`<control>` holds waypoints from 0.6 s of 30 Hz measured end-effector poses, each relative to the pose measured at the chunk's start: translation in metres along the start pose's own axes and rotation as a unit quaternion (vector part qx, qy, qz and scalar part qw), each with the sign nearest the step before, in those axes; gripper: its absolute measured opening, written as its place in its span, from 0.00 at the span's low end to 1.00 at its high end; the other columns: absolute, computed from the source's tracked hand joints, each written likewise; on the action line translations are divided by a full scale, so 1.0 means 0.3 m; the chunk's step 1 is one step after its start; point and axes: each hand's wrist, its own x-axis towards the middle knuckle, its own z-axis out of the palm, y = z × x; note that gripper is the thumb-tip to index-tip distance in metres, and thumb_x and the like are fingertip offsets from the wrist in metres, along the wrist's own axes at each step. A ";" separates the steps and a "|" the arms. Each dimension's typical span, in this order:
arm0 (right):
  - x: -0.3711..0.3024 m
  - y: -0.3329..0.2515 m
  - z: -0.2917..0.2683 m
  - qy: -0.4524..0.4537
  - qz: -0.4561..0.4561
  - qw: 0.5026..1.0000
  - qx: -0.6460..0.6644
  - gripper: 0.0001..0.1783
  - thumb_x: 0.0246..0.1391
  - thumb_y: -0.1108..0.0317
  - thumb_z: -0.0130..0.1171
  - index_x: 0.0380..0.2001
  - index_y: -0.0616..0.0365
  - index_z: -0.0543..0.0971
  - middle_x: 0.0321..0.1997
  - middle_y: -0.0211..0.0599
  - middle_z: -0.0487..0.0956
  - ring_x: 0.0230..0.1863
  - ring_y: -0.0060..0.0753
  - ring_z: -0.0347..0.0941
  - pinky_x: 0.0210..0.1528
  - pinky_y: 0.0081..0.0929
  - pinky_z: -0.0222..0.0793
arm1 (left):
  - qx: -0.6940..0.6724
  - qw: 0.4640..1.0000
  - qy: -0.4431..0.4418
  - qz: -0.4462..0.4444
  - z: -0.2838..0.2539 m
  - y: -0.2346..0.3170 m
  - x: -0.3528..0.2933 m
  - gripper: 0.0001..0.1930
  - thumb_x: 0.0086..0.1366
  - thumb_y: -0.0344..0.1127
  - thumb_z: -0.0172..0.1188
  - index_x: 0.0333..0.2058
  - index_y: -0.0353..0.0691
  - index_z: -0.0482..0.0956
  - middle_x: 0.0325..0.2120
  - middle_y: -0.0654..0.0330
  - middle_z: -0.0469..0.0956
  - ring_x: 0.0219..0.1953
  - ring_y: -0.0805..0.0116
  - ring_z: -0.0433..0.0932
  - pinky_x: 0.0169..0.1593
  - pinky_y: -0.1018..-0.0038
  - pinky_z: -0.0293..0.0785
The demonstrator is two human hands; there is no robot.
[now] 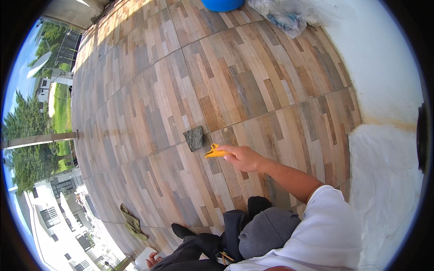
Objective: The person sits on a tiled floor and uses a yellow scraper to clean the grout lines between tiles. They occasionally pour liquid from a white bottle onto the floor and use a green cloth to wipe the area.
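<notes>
My right hand (pixel 244 158) reaches out low over the floor, closed around a yellow plastic tool (pixel 218 151) with a notched, dark-marked end. I cannot make out its exact kind. Just beyond the tool's tip, a rough grey-green square block or pad (pixel 194 138) lies on the tiles, apart from it. Down at the lower edge, my left hand (pixel 154 261) shows only in part, its fingers loosely bent and apart with nothing seen in them. Beside it stands a white plastic object (pixel 143 257), partly cut off.
Wood-patterned tiles (pixel 149 95) cover the floor. An olive cloth (pixel 132 222) lies at the lower left. Farther off are a blue tub (pixel 223 4) and a clear plastic bag (pixel 289 20). A white wall (pixel 384 63) bounds the right side; a railing (pixel 40 139) is on the left.
</notes>
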 end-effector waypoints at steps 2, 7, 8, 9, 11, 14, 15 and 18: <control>0.001 0.017 -0.036 0.086 0.013 0.996 -0.020 0.18 0.55 0.66 0.43 0.50 0.52 0.64 0.28 0.49 0.75 0.28 0.48 0.73 0.31 0.40 0.68 | -0.017 1.000 0.020 -0.015 -0.062 -0.030 -0.067 0.30 0.61 0.60 0.38 0.53 0.43 0.56 0.24 0.48 0.73 0.26 0.61 0.72 0.35 0.63 0.70; 0.039 0.180 -0.228 0.259 0.173 0.880 -0.358 0.21 0.54 0.68 0.42 0.53 0.52 0.62 0.27 0.49 0.75 0.30 0.49 0.73 0.29 0.43 0.68 | -0.048 0.996 0.022 -0.066 -0.072 -0.147 -0.103 0.30 0.62 0.60 0.37 0.53 0.43 0.57 0.24 0.49 0.73 0.26 0.60 0.72 0.35 0.63 0.70; 0.072 0.189 -0.236 0.253 0.176 0.877 -0.368 0.21 0.53 0.69 0.42 0.53 0.52 0.62 0.27 0.49 0.75 0.30 0.49 0.74 0.29 0.43 0.68 | -0.051 0.996 0.012 -0.075 -0.069 -0.164 -0.088 0.30 0.62 0.60 0.37 0.53 0.43 0.57 0.24 0.49 0.73 0.26 0.60 0.72 0.35 0.63 0.70; 0.093 0.215 -0.246 0.246 0.185 0.872 -0.382 0.21 0.53 0.70 0.42 0.52 0.52 0.63 0.27 0.49 0.75 0.30 0.48 0.74 0.29 0.43 0.68 | -0.054 0.995 0.000 -0.086 -0.059 -0.184 -0.067 0.30 0.62 0.60 0.36 0.53 0.43 0.57 0.24 0.49 0.73 0.26 0.60 0.72 0.35 0.63 0.70; 0.160 0.241 -0.311 0.261 0.179 0.862 -0.396 0.21 0.52 0.71 0.41 0.52 0.52 0.64 0.26 0.48 0.75 0.31 0.48 0.74 0.30 0.42 0.68 | -0.059 0.993 -0.020 -0.104 -0.040 -0.208 -0.033 0.29 0.62 0.60 0.36 0.53 0.43 0.57 0.24 0.49 0.73 0.26 0.60 0.73 0.35 0.63 0.70; 0.223 0.240 -0.338 0.287 0.164 0.862 -0.385 0.21 0.51 0.73 0.41 0.51 0.51 0.66 0.27 0.49 0.76 0.31 0.48 0.74 0.31 0.41 0.68 | -0.070 0.990 -0.037 -0.114 -0.068 -0.213 -0.028 0.29 0.62 0.60 0.35 0.52 0.43 0.57 0.24 0.49 0.73 0.26 0.60 0.73 0.35 0.63 0.70; 0.222 0.227 -0.329 0.279 0.173 0.863 -0.384 0.21 0.51 0.73 0.41 0.51 0.52 0.67 0.27 0.49 0.76 0.32 0.48 0.74 0.32 0.41 0.68 | -0.073 0.990 -0.038 -0.116 -0.083 -0.212 -0.031 0.29 0.62 0.60 0.35 0.52 0.43 0.57 0.24 0.50 0.73 0.27 0.60 0.73 0.35 0.63 0.70; 0.191 0.217 -0.290 0.259 0.182 0.868 -0.382 0.21 0.51 0.73 0.41 0.50 0.52 0.67 0.28 0.49 0.76 0.32 0.49 0.74 0.33 0.41 0.68 | -0.085 0.988 -0.047 -0.121 -0.124 -0.225 -0.034 0.29 0.62 0.60 0.35 0.52 0.43 0.58 0.25 0.50 0.74 0.27 0.60 0.73 0.34 0.63 0.70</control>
